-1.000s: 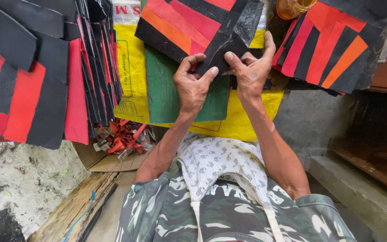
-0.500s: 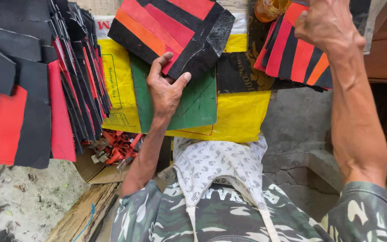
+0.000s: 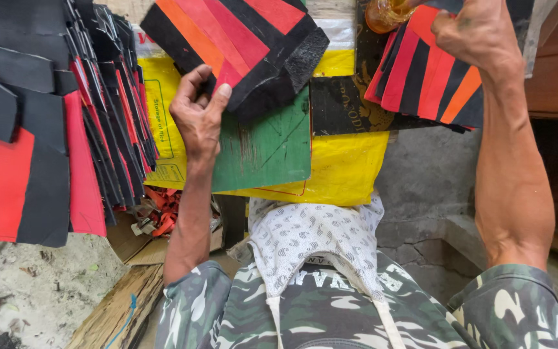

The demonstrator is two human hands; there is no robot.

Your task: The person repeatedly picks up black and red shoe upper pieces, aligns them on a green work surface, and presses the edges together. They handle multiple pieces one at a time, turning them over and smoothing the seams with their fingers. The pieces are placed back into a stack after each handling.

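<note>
Since half a second ago my right hand (image 3: 479, 29) has stayed lifted off the striped piece, up at one o'clock, and the view has tipped a little lower. That hand is closed into a fist over the right stack (image 3: 431, 74) of red, orange and black strips; I cannot tell whether it grips anything. A small amber jar (image 3: 385, 13) sits just beside it at twelve.

My left hand (image 3: 198, 113) alone holds the striped piece (image 3: 240, 39), thumb on top and fingers curled under its lower left edge, at eleven o'clock. The piece is black with red and orange bands, tilted, its rough black corner hanging over the green board (image 3: 266, 148).

The board lies on a yellow sack (image 3: 343, 168) at centre. At nine o'clock a fanned pile (image 3: 53, 123) of black and red pieces overhangs. Red scraps (image 3: 166, 210) lie below it, beside cardboard (image 3: 137, 245).
</note>
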